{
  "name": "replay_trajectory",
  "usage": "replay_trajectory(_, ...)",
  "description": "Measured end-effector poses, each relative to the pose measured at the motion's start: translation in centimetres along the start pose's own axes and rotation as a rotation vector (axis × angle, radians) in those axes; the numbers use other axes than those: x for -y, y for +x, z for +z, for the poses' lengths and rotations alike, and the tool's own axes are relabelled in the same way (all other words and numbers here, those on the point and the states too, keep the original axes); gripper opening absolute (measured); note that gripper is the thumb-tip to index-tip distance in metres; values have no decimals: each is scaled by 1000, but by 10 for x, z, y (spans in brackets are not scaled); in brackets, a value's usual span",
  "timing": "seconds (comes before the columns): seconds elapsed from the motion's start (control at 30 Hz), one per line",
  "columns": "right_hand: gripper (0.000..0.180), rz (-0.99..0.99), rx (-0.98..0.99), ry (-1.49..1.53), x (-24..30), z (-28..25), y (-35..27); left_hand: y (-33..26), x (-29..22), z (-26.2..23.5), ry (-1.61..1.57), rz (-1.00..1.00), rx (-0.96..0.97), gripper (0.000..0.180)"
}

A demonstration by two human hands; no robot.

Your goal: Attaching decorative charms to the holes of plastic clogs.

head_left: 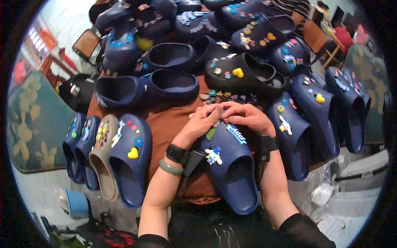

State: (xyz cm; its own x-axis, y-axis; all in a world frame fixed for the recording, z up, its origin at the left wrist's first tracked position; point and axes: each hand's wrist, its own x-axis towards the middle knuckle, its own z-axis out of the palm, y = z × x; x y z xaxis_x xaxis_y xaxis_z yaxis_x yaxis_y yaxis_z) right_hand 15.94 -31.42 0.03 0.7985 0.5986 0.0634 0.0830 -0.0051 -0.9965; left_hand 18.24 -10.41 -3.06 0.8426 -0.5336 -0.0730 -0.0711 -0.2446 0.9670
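A navy slip-on clog (pixel 230 151) lies in front of me, heel toward my body. On its upper are a white character charm (pixel 214 156), a blue-and-white lettering charm (pixel 236 134) and a green charm (pixel 211 134). My left hand (pixel 204 120) and my right hand (pixel 250 118) meet over the clog's toe, fingertips pinched close together. Whatever sits between the fingers is hidden. Just beyond the fingertips, small loose charms (pixel 237 98) lie in a heap on the brown cloth (pixel 165 128).
Navy clogs with charms (pixel 131 173) and a beige one (pixel 104 165) line the left side. More navy clogs (pixel 289 140) stand at the right. A black clog (pixel 231 78) and plain navy clogs (pixel 169 82) sit behind the charms, with others piled beyond.
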Motion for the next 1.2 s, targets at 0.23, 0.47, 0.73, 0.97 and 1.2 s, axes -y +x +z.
replay_trajectory(0.23,14,37,-25,55,-3,3,4,5,25,-4,280,69,-84,42)
replay_trajectory(0.47,19,93,-105,281,-14,2,3,0,6,2,324,85,-152,60)
replay_trajectory(0.73,16,58,-113,234,-21,-1,5,-3,-9,2,-84,20,-28,56)
replay_trajectory(0.97,13,4,-107,252,-25,2,7,-7,-8,3,-164,62,-11,56)
replay_trajectory(1.2,20,36,-162,354,-24,9,12,-40,-28,-3,275,289,-475,56)
